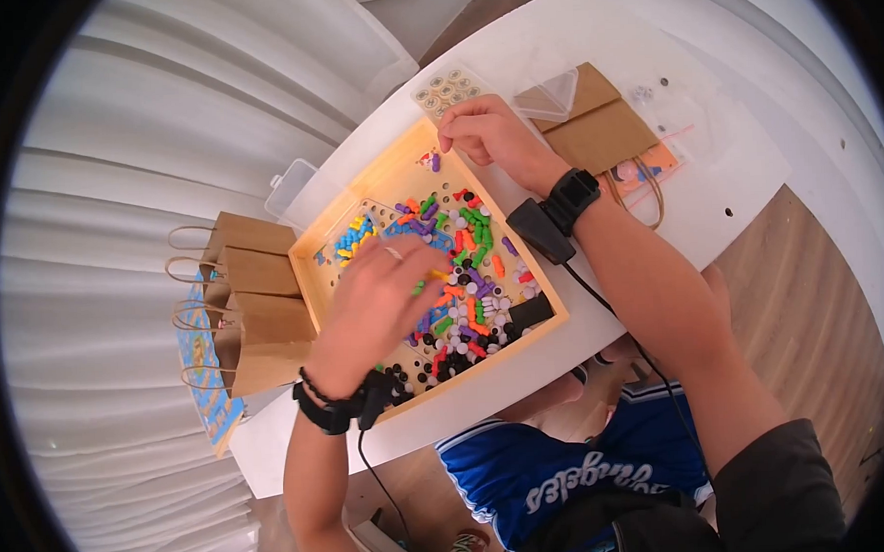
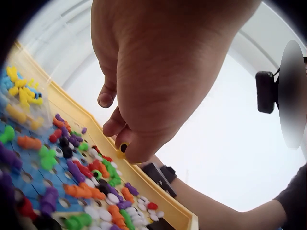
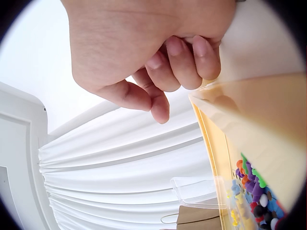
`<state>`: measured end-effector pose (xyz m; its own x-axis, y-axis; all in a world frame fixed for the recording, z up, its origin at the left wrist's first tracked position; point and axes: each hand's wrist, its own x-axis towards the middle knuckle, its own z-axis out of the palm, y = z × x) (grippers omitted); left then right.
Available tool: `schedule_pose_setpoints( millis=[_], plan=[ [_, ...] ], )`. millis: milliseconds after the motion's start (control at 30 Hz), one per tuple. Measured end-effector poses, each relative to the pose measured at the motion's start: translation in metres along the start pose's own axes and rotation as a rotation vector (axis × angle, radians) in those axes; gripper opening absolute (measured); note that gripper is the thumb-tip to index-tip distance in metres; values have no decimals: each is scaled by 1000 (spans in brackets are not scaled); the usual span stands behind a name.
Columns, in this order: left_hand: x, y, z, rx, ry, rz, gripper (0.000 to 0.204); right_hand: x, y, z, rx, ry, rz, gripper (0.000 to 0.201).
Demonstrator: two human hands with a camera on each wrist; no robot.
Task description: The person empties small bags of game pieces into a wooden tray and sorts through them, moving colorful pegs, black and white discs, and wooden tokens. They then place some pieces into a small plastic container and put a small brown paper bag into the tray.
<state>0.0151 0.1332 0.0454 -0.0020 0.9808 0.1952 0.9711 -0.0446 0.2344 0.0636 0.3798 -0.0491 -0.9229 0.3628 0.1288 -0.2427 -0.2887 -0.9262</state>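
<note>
My left hand (image 1: 389, 292) is over the middle of a shallow wooden box (image 1: 555, 316). Its thumb and fingertips pinch a small yellow peg piece (image 2: 122, 152) with a dark round spot on its end. Beneath lie many loose pegs, such as orange pegs (image 2: 85, 191), green pegs (image 2: 113, 173) and purple pegs (image 2: 49, 200), mixed with black and white round pieces. At the box's far corner is my right hand (image 1: 496, 138), its fingers curled toward the palm and nothing visible in them. Just beside it, inside the box, is a purple piece (image 1: 436, 163).
Brown paper bags (image 1: 267, 272) stand left of the box. A clear tub of yellow and blue pieces (image 2: 26, 103) sits inside it. Beyond are a tray of round tokens (image 1: 447, 89), a clear lid (image 1: 550, 97) and a flat paper bag (image 1: 597, 120). Cables run from both wrists.
</note>
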Motion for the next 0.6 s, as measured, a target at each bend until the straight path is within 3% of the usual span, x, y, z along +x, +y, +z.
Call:
schedule_pose_setpoints(
  millis=[33,100,200,400,600],
  plan=[
    [-5,-7,-5,-2,-2,1,21,-1,-1,0,-1,-1,-6,21],
    [-16,-25,-12,-28,7,-200,19,-2,-3,1,-6,4,3,21],
    [-25,-47,-21,-2,85,-335,18,-2,-2,1,-4,6,18,20],
    [-33,-77,-12,32,67,-386,15,0,-1,-1,-2,-4,34,20],
    [-35,-79,-2,36,17,-401,17,1,2,-1,-8,-10,6,21]
  ],
)
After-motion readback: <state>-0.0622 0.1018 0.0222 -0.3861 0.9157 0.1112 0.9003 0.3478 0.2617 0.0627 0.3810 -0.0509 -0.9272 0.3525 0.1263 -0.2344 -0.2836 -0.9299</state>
